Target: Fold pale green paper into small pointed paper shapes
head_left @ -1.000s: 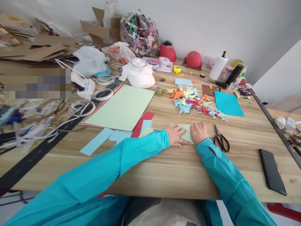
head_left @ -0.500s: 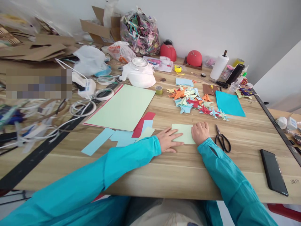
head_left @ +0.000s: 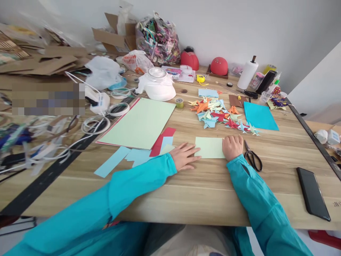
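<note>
A small pale green paper sheet (head_left: 209, 147) lies flat on the wooden table (head_left: 202, 192) in front of me. My left hand (head_left: 183, 156) rests flat at its left edge, fingers stretched out and fingertips on the paper. Curled into a loose fist, my right hand (head_left: 233, 147) presses down on the sheet's right edge. Both arms wear teal sleeves.
Black scissors (head_left: 253, 160) lie just right of my right hand. A pile of folded paper shapes (head_left: 221, 115) and a teal sheet (head_left: 259, 116) sit beyond. A large green sheet (head_left: 141, 122) and paper scraps (head_left: 138, 154) lie left. A black phone (head_left: 313, 193) is at the right.
My hands have slid apart along the green paper, the left going left and the right going right, so more of the sheet shows between them.
</note>
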The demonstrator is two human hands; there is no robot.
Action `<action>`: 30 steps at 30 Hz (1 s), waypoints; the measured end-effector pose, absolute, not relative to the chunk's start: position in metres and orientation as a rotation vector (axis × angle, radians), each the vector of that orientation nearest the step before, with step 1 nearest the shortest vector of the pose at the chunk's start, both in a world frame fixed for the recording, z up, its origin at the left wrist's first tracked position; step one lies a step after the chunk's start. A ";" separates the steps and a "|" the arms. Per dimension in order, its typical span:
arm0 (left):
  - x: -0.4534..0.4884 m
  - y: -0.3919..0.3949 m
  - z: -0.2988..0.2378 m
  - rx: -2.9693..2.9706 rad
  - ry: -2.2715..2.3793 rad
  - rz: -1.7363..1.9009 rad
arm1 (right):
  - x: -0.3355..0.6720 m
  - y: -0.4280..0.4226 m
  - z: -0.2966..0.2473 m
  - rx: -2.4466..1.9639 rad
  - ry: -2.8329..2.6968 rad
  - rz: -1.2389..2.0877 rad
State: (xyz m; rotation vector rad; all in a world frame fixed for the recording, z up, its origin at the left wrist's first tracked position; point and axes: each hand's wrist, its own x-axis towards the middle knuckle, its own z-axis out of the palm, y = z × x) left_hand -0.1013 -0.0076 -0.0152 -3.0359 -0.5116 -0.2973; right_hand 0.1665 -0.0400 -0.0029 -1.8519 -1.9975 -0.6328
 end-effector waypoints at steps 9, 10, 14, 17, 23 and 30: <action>-0.052 -0.002 -0.007 -3.007 -0.548 -0.426 | 0.154 -0.067 -0.004 -1.412 -2.432 -0.214; -0.045 -0.007 -0.009 -3.003 -0.593 -0.447 | 0.156 -0.067 -0.006 -1.411 -2.427 -0.192; -0.029 -0.025 -0.016 -2.967 -0.729 -0.559 | 0.159 -0.065 -0.009 -1.378 -2.399 -0.190; -0.029 -0.028 -0.021 -2.937 -0.724 -0.670 | 0.157 -0.066 -0.010 -1.341 -2.380 -0.227; -0.034 -0.022 -0.028 -2.879 -0.687 -0.864 | 0.161 -0.067 -0.007 -1.307 -2.281 -0.345; -0.034 -0.017 -0.033 -2.834 -0.651 -1.027 | 0.186 -0.075 0.005 -1.389 -2.236 -0.491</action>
